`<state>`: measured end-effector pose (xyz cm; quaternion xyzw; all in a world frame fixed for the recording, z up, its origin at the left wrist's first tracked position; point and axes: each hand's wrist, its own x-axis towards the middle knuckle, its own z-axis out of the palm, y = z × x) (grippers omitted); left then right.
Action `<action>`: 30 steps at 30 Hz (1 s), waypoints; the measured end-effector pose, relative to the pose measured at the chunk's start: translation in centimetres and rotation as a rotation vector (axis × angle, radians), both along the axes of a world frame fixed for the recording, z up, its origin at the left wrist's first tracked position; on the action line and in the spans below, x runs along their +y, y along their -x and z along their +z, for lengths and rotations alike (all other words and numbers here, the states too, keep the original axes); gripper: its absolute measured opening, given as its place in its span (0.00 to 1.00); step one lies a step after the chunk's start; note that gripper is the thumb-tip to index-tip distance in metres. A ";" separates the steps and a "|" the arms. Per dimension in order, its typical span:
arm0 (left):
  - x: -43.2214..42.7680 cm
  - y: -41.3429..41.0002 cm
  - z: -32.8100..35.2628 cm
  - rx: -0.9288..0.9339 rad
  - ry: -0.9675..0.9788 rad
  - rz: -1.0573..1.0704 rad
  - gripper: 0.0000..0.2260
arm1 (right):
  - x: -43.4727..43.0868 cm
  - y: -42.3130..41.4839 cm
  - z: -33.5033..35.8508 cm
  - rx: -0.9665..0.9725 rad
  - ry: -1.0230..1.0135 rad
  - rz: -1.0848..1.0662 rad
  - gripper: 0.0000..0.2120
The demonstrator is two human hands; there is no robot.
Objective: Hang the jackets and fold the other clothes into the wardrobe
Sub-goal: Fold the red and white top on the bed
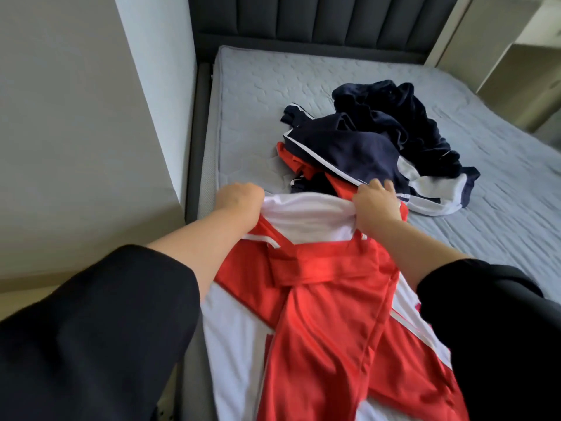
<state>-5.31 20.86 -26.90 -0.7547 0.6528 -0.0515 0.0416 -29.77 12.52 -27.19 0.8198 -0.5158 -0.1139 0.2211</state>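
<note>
So both hands are on the red and white garment (pixel 318 299), which is spread out on the near end of the grey mattress (pixel 258 86). The left hand (pixel 239 205) is curled down over the white top edge at the left corner, gripping it. The right hand (pixel 376 205) has the same white edge bunched tight in its fingers at the right corner. 2 black sleeves (pixel 106 314) are pushed up the forearms. Just past the hands sits a messy pile of navy clothes (pixel 379 138) with white stripes, and some red fabric (pixel 291 159) pokes out from under it. A dark padded headboard (pixel 303 19) stands at the far end.
</note>
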 end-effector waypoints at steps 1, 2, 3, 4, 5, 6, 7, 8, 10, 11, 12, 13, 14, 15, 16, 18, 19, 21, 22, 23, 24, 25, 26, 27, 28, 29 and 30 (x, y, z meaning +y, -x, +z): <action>-0.6 -0.2 1.0 0.004 0.064 0.015 0.10 | -0.5 -0.2 1.0 -0.075 0.058 -0.002 0.11; -1.1 -0.4 2.1 0.019 0.142 0.029 0.10 | -1.0 -0.3 2.1 -0.171 0.114 -0.005 0.10; -1.6 -0.6 3.3 0.043 0.227 0.042 0.09 | -1.5 -0.5 3.3 -0.272 0.172 -0.008 0.08; -2.0 -0.8 4.4 0.069 0.305 0.052 0.08 | -1.9 -0.7 4.4 -0.360 0.228 -0.010 0.06; -2.1 -0.9 5.4 0.088 0.370 0.060 0.08 | -2.2 -0.7 5.4 -0.421 0.270 -0.011 0.06; -1.9 -0.9 6.1 0.100 0.418 0.065 0.08 | -2.3 -0.6 6.1 -0.449 0.292 -0.011 0.06; -1.5 -0.7 6.6 0.113 0.446 0.065 0.08 | -2.2 -0.4 6.5 -0.448 0.293 -0.008 0.07; -0.8 -0.3 6.7 0.127 0.455 0.057 0.08 | -2.0 0.0 6.6 -0.433 0.282 0.000 0.07; 1.0 0.8 5.8 0.165 0.433 0.023 0.09 | -1.0 1.2 5.9 -0.413 0.244 0.014 0.08; 2.2 1.3 5.0 0.187 0.414 0.003 0.09 | -0.1 1.9 5.3 -0.422 0.229 0.027 0.09; 3.4 2.0 4.0 0.207 0.400 -0.016 0.09 | 0.9 2.8 4.5 -0.444 0.221 0.046 0.09; 4.8 2.6 2.9 0.229 0.394 -0.032 0.09 | 2.1 3.6 3.7 -0.471 0.220 0.071 0.08; 6.2 3.3 1.8 0.255 0.386 -0.047 0.09 | 3.4 4.6 2.9 -0.498 0.219 0.095 0.08; 7.7 4.0 0.6 0.280 0.370 -0.065 0.09 | 4.7 5.6 2.0 -0.525 0.222 0.118 0.09; 9.1 4.8 -0.7 0.297 0.338 -0.091 0.08 | 6.0 6.7 1.0 -0.552 0.229 0.145 0.10; 11.9 6.4 -3.1 0.305 0.214 -0.159 0.06 | 8.4 8.9 -0.8 -0.600 0.252 0.193 0.12; 13.1 7.1 -4.1 0.295 0.129 -0.196 0.06 | 9.5 9.8 -1.7 -0.611 0.258 0.207 0.13; 14.6 8.2 -5.0 0.253 -0.009 -0.265 0.06 | 11.5 11.3 -3.5 -0.605 0.266 0.248 0.13; 15.1 8.6 -5.0 0.230 -0.038 -0.297 0.06 | 12.4 11.9 -4.3 -0.604 0.271 0.262 0.10; 15.4 8.9 -4.7 0.213 -0.051 -0.321 0.06 | 13.2 12.6 -4.9 -0.612 0.278 0.264 0.07; 15.8 9.3 -4.5 0.201 -0.055 -0.338 0.07 | 13.9 13.2 -5.6 -0.623 0.286 0.259 0.06; 16.3 9.7 -4.4 0.181 -0.062 -0.352 0.06 | 14.5 13.7 -6.2 -0.637 0.290 0.244 0.07; 16.7 10.1 -4.4 0.160 -0.081 -0.364 0.06 | 15.0 14.2 -6.8 -0.651 0.298 0.234 0.07; 17.2 10.6 -4.6 0.133 -0.112 -0.370 0.09 | 15.5 14.6 -7.3 -0.655 0.306 0.229 0.06; 17.6 11.0 -4.8 0.096 -0.157 -0.377 0.11 | 16.0 14.9 -7.9 -0.644 0.305 0.232 0.04; 18.0 11.5 -5.1 0.059 -0.215 -0.379 0.13 | 16.5 15.1 -8.5 -0.615 0.280 0.226 0.05; 18.4 11.9 -5.4 0.034 -0.279 -0.371 0.13 | 16.9 15.3 -9.2 -0.577 0.230 0.217 0.06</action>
